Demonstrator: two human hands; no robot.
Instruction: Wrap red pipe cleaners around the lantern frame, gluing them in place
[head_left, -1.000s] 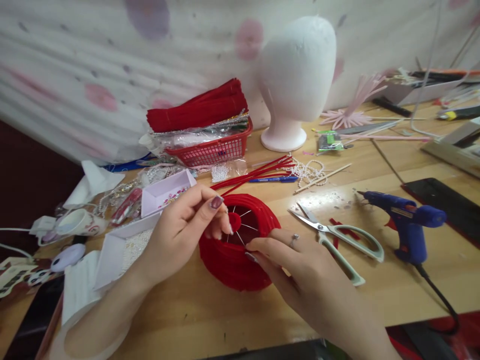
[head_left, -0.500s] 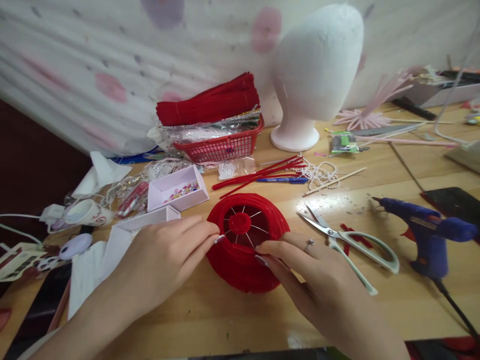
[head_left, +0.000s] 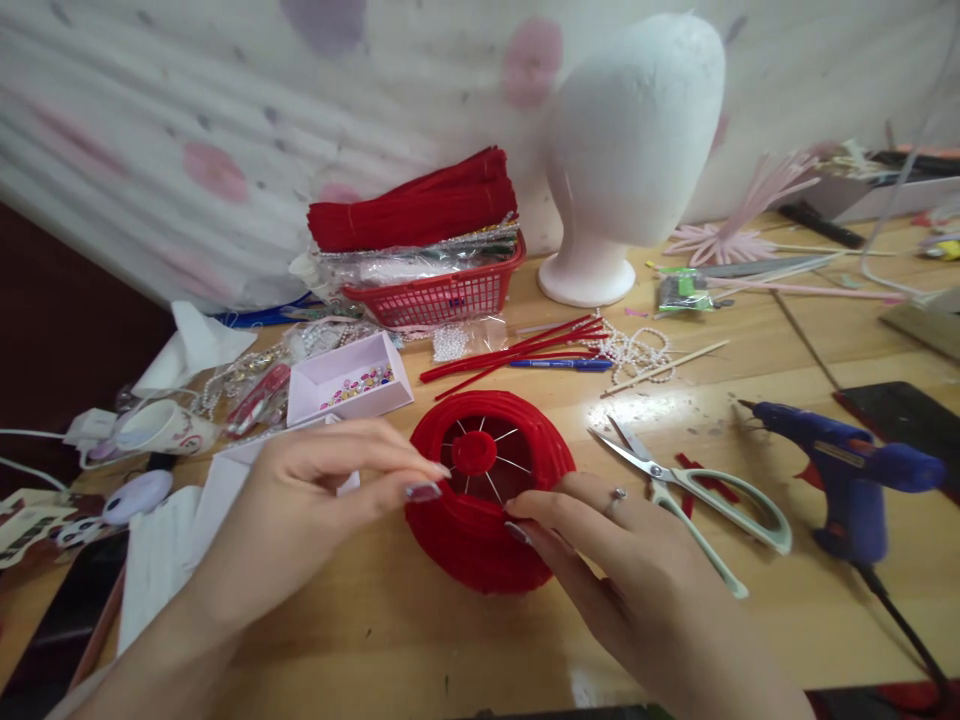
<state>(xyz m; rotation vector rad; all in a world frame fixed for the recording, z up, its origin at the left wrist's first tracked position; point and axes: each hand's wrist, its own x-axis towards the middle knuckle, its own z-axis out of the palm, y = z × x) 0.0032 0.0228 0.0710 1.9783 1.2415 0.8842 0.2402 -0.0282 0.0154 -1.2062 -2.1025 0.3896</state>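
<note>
On the table before me lies a round red piece [head_left: 487, 555] wound from fuzzy pipe cleaners, with thin wire spokes running to a red hub [head_left: 474, 453]. My right hand [head_left: 600, 545] pinches its near inner rim between thumb and fingers. At the left rim, my left hand [head_left: 337, 490] is closed, thumb and forefinger together; whatever lies between the tips is too small to make out. Loose red pipe cleaners [head_left: 517, 355] rest behind the piece beside a blue pen [head_left: 562, 365].
Scissors [head_left: 675, 480] lie open to the right, before a blue glue gun [head_left: 847, 460]. A white foam head [head_left: 630, 150] and a red basket [head_left: 442, 300] of pipe cleaners stand behind. Left are a bead box [head_left: 352, 385], a paper cup [head_left: 165, 430] and a phone [head_left: 67, 620].
My left hand has turned and lifted slightly, its thumb now showing at the left rim. My right hand keeps its pinch on the near rim. The view has shifted slightly.
</note>
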